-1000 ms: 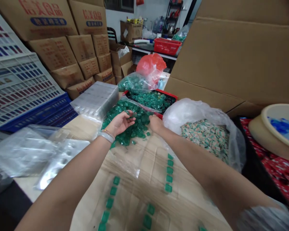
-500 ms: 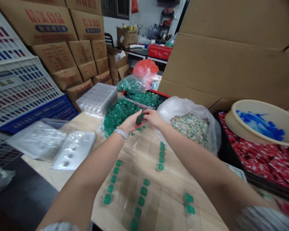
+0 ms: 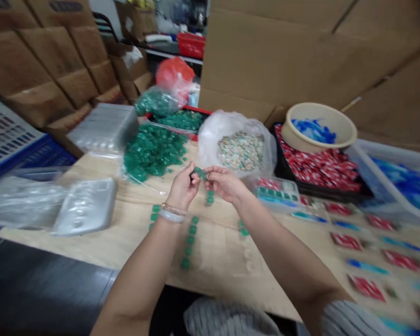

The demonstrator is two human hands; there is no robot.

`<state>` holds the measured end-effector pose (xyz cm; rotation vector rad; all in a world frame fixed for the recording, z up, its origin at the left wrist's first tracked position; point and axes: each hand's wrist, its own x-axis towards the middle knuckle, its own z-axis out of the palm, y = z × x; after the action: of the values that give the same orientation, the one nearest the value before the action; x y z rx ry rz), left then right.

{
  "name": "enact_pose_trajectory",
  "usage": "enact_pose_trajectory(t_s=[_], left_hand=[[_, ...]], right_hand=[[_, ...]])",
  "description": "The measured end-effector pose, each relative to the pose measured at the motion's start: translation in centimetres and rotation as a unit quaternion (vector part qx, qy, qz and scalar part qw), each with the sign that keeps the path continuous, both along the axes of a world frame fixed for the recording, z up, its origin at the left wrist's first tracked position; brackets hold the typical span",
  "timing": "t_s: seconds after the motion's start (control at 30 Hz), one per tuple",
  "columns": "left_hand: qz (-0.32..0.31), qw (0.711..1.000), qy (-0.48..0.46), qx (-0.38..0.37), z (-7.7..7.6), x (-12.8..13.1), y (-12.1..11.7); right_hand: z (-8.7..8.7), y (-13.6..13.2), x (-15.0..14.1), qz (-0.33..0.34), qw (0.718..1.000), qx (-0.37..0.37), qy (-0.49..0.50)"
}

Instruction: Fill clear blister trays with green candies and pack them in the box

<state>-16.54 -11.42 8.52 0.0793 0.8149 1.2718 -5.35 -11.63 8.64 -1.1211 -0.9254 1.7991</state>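
Observation:
My left hand (image 3: 185,189) is closed around small green square pieces, some dark between its thumb and fingers. Beside it, my right hand (image 3: 224,183) pinches a green square piece (image 3: 200,173) at the left fingertips. Both hands are above the wooden table (image 3: 217,261), in front of a pile of green pieces (image 3: 154,151). Short rows of green squares lie on the tabletop: one row (image 3: 191,242) below the hands, another (image 3: 210,198) just under the right fingers. A third row (image 3: 154,215) is partly behind my left wrist, and a few squares (image 3: 244,228) lie beside my right forearm.
Clear plastic trays (image 3: 103,126) are stacked at left, near a bagged tray (image 3: 86,205). A white bag of small pale pieces (image 3: 243,151) stands behind my right hand. Right of it are a filled compartment box (image 3: 278,191), red packets (image 3: 315,170) and a beige basin (image 3: 322,144).
My hands have drawn back from the edge of the green pile, with green pieces between them. The view has turned right, bringing the compartment box and laid-out red packets into sight.

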Motion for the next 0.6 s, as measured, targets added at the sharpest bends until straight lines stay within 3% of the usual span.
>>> enact_pose_trajectory(t_s=[0.13, 0.3, 0.47, 0.6], left_hand=[[-0.09, 0.995, -0.005, 0.035, 0.0, 4.5, -5.2], [-0.17, 0.983, 0.001, 0.062, 0.5, 7.8, -9.5], [-0.196, 0.979, -0.038, 0.051, 0.5, 8.8, -12.1], [-0.201, 0.978, -0.046, 0.032, 0.6, 9.0, -13.8]], right_hand=[[-0.6, -5.6, 5.2, -0.078, 0.977, 0.1, -0.171], [-0.8, -10.5, 9.0, -0.108, 0.872, 0.247, -0.409], [0.1, -14.2, 10.9, -0.095, 0.815, 0.307, -0.483], [-0.1, -16.2, 11.7, -0.1, 0.803, 0.315, -0.496]])
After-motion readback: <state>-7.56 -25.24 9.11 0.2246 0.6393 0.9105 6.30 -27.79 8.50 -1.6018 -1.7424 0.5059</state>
